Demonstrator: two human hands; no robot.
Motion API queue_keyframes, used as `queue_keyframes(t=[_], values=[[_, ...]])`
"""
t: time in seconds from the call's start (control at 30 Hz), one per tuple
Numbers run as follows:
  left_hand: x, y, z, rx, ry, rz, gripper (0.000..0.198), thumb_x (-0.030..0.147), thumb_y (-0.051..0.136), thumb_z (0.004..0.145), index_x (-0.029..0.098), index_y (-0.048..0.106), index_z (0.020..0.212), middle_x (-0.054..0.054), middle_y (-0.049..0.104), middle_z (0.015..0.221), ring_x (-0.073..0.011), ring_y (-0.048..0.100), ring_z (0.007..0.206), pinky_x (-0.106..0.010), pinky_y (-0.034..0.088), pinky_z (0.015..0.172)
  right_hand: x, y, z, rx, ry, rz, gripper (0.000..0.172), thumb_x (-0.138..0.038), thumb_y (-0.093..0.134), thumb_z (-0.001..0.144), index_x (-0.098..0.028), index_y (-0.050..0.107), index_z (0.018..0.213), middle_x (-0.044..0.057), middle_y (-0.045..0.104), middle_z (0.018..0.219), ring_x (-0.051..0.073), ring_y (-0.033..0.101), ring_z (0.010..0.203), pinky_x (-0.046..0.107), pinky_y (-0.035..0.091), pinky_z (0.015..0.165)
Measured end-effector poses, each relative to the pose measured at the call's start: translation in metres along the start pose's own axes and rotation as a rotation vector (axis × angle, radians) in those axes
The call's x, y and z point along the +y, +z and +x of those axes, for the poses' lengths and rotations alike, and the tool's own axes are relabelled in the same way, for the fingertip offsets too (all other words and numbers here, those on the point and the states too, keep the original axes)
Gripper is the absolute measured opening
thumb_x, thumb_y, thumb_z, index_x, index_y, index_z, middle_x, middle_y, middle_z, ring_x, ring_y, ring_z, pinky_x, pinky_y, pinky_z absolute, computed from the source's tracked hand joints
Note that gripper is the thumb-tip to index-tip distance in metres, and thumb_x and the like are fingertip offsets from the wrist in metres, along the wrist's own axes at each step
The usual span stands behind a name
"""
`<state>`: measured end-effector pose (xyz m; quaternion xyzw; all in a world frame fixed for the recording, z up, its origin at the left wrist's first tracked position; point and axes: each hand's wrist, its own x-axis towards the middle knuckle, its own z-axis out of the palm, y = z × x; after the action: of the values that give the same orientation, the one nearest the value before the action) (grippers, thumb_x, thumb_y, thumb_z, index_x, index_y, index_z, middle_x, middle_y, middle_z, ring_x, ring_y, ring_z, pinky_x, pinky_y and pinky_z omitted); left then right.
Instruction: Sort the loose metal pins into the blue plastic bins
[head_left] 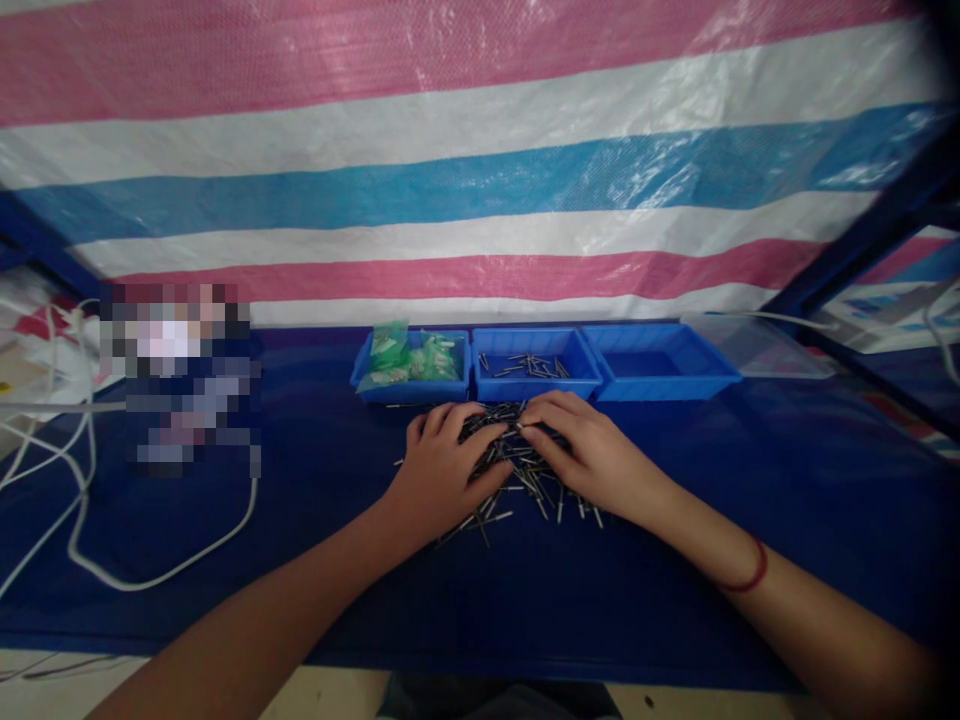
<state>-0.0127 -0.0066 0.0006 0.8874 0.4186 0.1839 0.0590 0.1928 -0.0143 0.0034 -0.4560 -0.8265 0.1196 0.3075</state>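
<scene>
A loose heap of thin metal blind rivets [534,485] with light tips lies on the dark blue tabletop. My left hand [442,465] rests over the heap's left side, fingers spread and thumb apart from the forefinger. From the right, my right hand [592,450] reaches into the heap. Its thumb and forefinger tips come together at the light end of one rivet, close to my left forefinger. Both hands cover part of the heap.
Behind the heap stand three blue bins: a left bin [412,390] with green-marked plastic packets, a middle bin [536,386] with several rivets, and a right bin [664,385]. A clear plastic sheet [772,350] lies beside it. White cables [161,575] loop at left; a striped tarp [450,190] hangs behind.
</scene>
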Motion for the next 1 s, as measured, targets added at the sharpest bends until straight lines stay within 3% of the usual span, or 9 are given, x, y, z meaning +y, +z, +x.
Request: queue_keyframes(t=[0.17, 0.3, 0.43, 0.67, 0.87, 1.0], values=[[-0.002, -0.006, 0.005, 0.159, 0.042, -0.307, 0.026, 0.035, 0.056, 0.089, 0.023, 0.063, 0.11, -0.006, 0.064, 0.108, -0.0211, 0.057, 0.103, -0.037, 0.042, 0.091, -0.011, 0.001, -0.003, 0.031, 0.09, 0.268, 0.017, -0.028, 0.049, 0.092, -0.021, 0.064, 0.096, 0.005, 0.07, 0.095, 0.019, 0.065, 0.087, 0.033, 0.05, 0.079], [0.004, -0.008, 0.006, 0.184, -0.014, -0.641, 0.018, 0.033, 0.061, 0.086, 0.018, 0.065, 0.096, -0.004, 0.067, 0.09, -0.0155, 0.062, 0.082, -0.027, 0.049, 0.075, -0.017, 0.003, -0.005, 0.045, 0.143, 0.468, 0.019, -0.035, 0.055, 0.088, -0.022, 0.068, 0.091, 0.004, 0.072, 0.092, 0.019, 0.067, 0.085, 0.03, 0.053, 0.076], [0.007, -0.007, 0.006, 0.211, -0.05, -0.785, 0.014, 0.031, 0.064, 0.083, 0.017, 0.065, 0.088, -0.002, 0.066, 0.082, -0.0126, 0.06, 0.073, -0.023, 0.047, 0.067, -0.021, 0.003, -0.006, 0.056, 0.166, 0.591, 0.017, -0.033, 0.059, 0.086, -0.02, 0.069, 0.089, 0.003, 0.072, 0.088, 0.017, 0.067, 0.08, 0.028, 0.053, 0.073], [0.002, -0.005, 0.007, 0.261, 0.005, -0.761, 0.009, 0.024, 0.057, 0.087, 0.017, 0.062, 0.09, -0.003, 0.064, 0.087, -0.012, 0.059, 0.075, -0.023, 0.047, 0.069, -0.025, 0.004, -0.006, 0.006, 0.254, 0.685, 0.023, -0.036, 0.057, 0.087, -0.019, 0.069, 0.098, 0.002, 0.07, 0.08, 0.013, 0.063, 0.065, 0.023, 0.05, 0.054], [0.001, -0.006, 0.006, 0.248, 0.058, -0.641, 0.009, 0.022, 0.053, 0.09, 0.018, 0.059, 0.095, -0.004, 0.063, 0.088, -0.0134, 0.059, 0.079, -0.025, 0.047, 0.073, -0.025, 0.007, -0.007, 0.087, 0.243, 0.65, 0.015, -0.033, 0.063, 0.082, -0.019, 0.067, 0.088, 0.002, 0.07, 0.08, 0.015, 0.064, 0.07, 0.026, 0.053, 0.061], [0.0, -0.008, 0.006, 0.254, 0.138, -0.551, 0.011, 0.021, 0.051, 0.09, 0.019, 0.058, 0.098, -0.004, 0.063, 0.09, -0.0148, 0.059, 0.085, -0.028, 0.046, 0.078, -0.025, 0.005, -0.008, 0.207, 0.258, 0.658, 0.012, -0.031, 0.067, 0.079, -0.021, 0.066, 0.086, 0.003, 0.07, 0.083, 0.016, 0.066, 0.073, 0.027, 0.056, 0.066]])
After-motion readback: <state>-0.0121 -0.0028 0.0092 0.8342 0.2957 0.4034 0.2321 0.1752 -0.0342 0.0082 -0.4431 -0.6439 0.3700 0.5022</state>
